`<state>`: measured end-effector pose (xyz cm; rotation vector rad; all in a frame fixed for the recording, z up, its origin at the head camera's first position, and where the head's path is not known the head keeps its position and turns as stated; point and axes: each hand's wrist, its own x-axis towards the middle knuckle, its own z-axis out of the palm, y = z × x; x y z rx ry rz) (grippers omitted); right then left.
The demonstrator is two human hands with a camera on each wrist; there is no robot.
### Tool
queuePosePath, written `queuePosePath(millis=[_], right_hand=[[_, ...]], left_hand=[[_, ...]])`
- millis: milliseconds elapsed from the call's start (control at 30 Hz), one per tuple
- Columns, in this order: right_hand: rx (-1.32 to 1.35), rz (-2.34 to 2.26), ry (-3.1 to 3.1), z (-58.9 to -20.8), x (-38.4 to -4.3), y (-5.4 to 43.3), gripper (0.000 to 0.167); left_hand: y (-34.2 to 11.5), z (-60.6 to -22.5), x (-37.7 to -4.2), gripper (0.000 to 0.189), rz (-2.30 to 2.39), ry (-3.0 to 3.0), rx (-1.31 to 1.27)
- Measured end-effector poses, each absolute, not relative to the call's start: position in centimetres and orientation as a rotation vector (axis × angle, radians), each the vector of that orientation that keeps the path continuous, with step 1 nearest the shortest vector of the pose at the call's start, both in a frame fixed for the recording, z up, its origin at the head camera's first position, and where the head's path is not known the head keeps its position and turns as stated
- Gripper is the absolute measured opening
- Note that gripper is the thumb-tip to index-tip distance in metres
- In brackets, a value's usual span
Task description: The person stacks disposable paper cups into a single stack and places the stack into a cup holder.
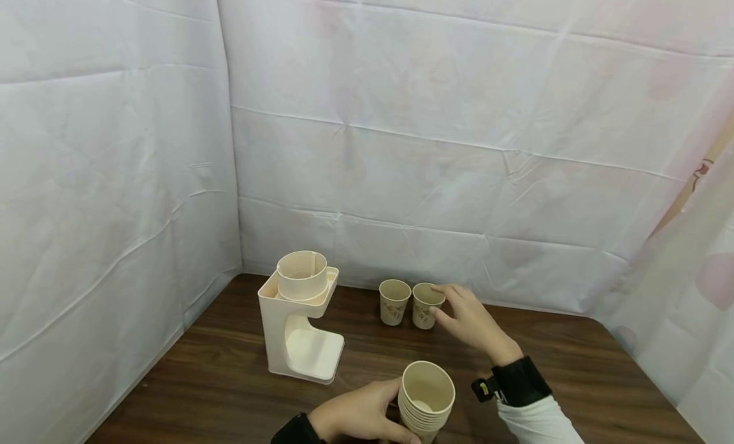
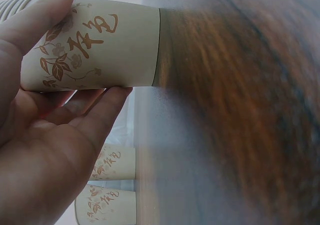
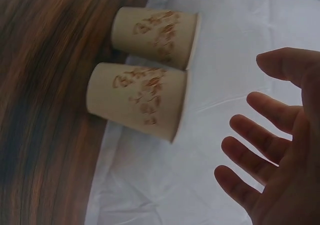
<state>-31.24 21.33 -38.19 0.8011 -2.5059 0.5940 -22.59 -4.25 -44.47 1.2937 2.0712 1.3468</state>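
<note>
Stacked paper cups (image 1: 427,402) are gripped by the left hand (image 1: 367,411); beyond it, two single cups (image 1: 395,302) are already stood upright beside the right hand (image 1: 467,318), its fingers spread; the others are left nested.

Right wristband (image 1: 523,381): broad, black, wrapped around the wrist
Small device (image 1: 482,390): black, marked with yellow, attached beside that band
Right sleeve (image 1: 538,421): white, creased
Left wristband (image 1: 295,430): black, only partly shown

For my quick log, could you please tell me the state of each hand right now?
Left hand: closed around the cup stack.
Right hand: open, holding nothing, near a single cup.
</note>
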Motion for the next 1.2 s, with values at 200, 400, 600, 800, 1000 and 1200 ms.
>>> queuePosePath(millis=[200,400,600,800,1000,1200], right_hand=[[0.805,0.575,-2.577,-38.5,-33.3,21.2,0.045],[0.791,0.548,-2.722,-38.5,-35.0,20.8,0.053],[0.740,0.595,-2.850,-38.3,-36.1,20.5,0.059],[0.718,0.564,-2.884,-38.4,-36.8,20.0,0.062],[0.717,0.500,-2.937,-38.5,-37.4,19.6,0.070],[0.697,0.509,-3.006,-38.7,-37.7,19.5,0.074]], left_hand=[[-4.4,-44.6,-22.6,0.063,1.353,2.055,1.307],[-4.5,-44.8,-22.7,0.062,1.353,2.057,1.300],[-4.4,-44.7,-22.8,0.064,1.353,2.046,1.284],[-4.4,-44.8,-22.8,0.063,1.338,2.071,1.322],[-4.4,-44.8,-22.8,0.064,1.355,2.059,1.308],[-4.3,-44.9,-22.8,0.066,1.358,2.050,1.286]])
